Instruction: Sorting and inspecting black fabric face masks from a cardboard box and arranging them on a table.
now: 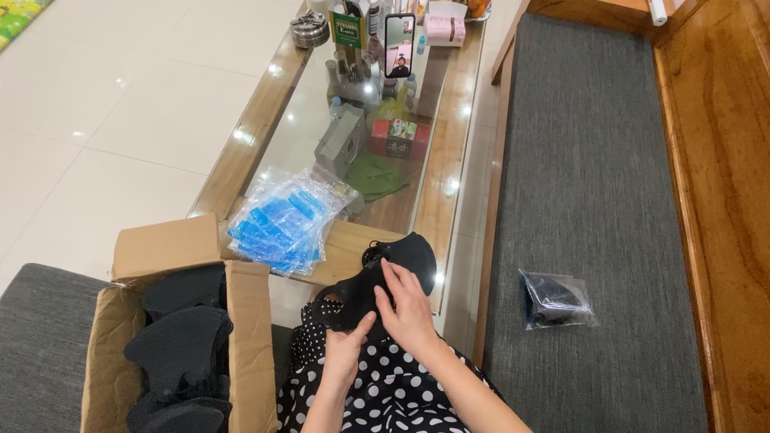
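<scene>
Both hands (385,321) grip black mask (377,281) (cardboard box (241,321) beside).

The person is wearing a black garment (385,393) scattered with white polka dots — it is showing over the lap and lower torso. Both forearms are showing bare — no sleeves, rings, watch or bracelet are appearing on the left hand (346,351) or the right hand (409,309).

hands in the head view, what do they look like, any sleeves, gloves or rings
Both the left hand and the right hand are bare: no gloves, and no rings or watch that show. The forearms are uncovered too, with no sleeves reaching into view. The only clothing visible is a black garment with white polka dots beneath the arms.
</scene>
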